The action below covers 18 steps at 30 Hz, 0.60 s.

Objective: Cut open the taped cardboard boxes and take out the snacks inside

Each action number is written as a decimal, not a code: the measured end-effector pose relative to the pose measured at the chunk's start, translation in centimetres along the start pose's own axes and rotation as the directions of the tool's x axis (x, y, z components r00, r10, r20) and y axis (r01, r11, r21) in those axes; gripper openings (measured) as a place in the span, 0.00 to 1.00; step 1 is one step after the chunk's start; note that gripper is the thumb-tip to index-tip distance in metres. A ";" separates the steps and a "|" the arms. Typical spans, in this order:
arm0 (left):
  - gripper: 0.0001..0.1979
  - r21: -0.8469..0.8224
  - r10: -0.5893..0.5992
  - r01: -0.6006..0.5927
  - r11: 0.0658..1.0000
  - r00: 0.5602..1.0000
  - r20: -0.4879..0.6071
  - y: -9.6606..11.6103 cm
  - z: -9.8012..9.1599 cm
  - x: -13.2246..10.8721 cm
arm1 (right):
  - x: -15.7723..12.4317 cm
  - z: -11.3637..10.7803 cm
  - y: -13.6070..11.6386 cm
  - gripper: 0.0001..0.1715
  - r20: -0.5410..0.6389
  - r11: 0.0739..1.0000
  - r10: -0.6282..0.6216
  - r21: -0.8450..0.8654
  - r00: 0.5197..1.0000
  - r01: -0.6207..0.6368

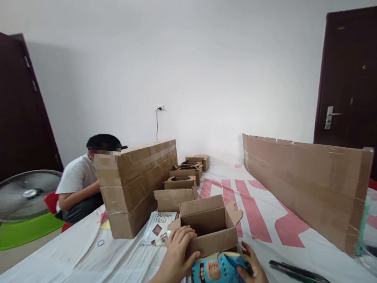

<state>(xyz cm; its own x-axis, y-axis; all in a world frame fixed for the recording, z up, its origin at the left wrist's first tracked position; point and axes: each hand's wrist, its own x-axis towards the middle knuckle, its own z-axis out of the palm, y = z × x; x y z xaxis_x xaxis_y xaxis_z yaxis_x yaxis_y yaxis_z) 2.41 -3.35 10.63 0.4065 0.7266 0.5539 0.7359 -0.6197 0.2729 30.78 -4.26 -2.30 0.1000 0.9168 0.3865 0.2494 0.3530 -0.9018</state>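
An open cardboard box [214,243] with raised flaps stands in front of me on the cloth-covered table. My left hand [178,255] grips its near left corner, fingers over the side and thumb against the front wall. Close against the box's near side is a blue snack bag [218,274] with a picture of food on it. My right hand [254,275] holds the bag's right edge, thumb on its front and fingers behind. Left of the box lies a white "Super Meal" bag [158,231].
Several open cardboard boxes [175,195] line up behind, beside a wall of stacked boxes [138,183]. A cardboard panel [303,187] stands at right. A green-handled box cutter [307,277] lies near my right hand. A person [79,185] sits at left by a fan [22,193].
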 end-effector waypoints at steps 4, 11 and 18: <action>0.20 -0.064 -0.122 0.104 0.992 0.851 -0.511 -2.7 3.9 -4.4 | -0.2 1.0 2.2 0.35 0.031 1.000 -0.018 0.020 0.999 0.018; 0.47 -0.580 -0.447 0.286 0.763 0.881 -0.154 -3.5 11.7 -7.5 | -0.5 1.4 2.5 0.35 0.041 0.997 -0.043 -0.067 0.998 0.046; 0.33 -0.576 -0.568 0.436 0.692 0.820 -0.061 -3.2 11.9 -7.6 | -0.9 0.6 1.4 0.28 0.093 0.999 -0.046 0.012 0.995 0.045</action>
<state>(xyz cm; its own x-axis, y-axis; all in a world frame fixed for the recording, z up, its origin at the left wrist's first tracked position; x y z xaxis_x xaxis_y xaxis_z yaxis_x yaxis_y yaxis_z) 3.40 -3.40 -3.83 -0.1180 0.9302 0.3475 0.3745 -0.2825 0.8832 30.44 -4.44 -4.04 -0.0015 0.9130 0.4080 0.2425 0.3961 -0.8856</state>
